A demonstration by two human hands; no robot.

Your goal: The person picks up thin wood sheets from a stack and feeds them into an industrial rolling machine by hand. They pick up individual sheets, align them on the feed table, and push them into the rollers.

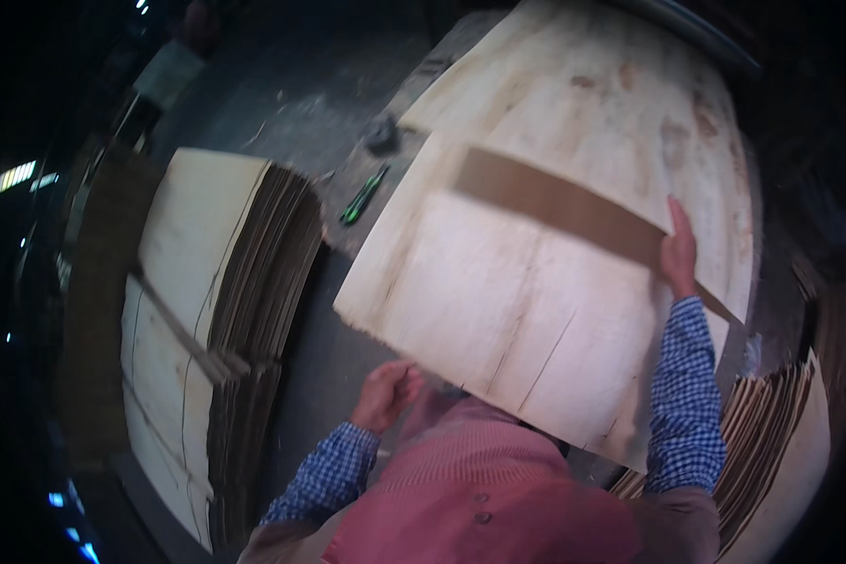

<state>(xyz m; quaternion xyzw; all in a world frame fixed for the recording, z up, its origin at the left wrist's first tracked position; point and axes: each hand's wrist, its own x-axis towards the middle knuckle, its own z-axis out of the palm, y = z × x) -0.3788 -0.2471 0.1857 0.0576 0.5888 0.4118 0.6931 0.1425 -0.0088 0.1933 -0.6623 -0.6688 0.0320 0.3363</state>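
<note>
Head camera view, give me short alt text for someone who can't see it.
A person's right hand presses a brown strip on a pale wood veneer sheet, while the left hand grips its near edge. A veneer stack stands on the left, a green tool beyond.

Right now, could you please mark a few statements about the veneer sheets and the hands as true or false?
1. The right hand rests on the brown strip lying across the top veneer sheet. True.
2. The left hand grips the green utility knife. False: the knife lies apart on the table.
3. A veneer stack stands on the left. True.
4. The sleeves are plain white. False: blue checked.
</note>
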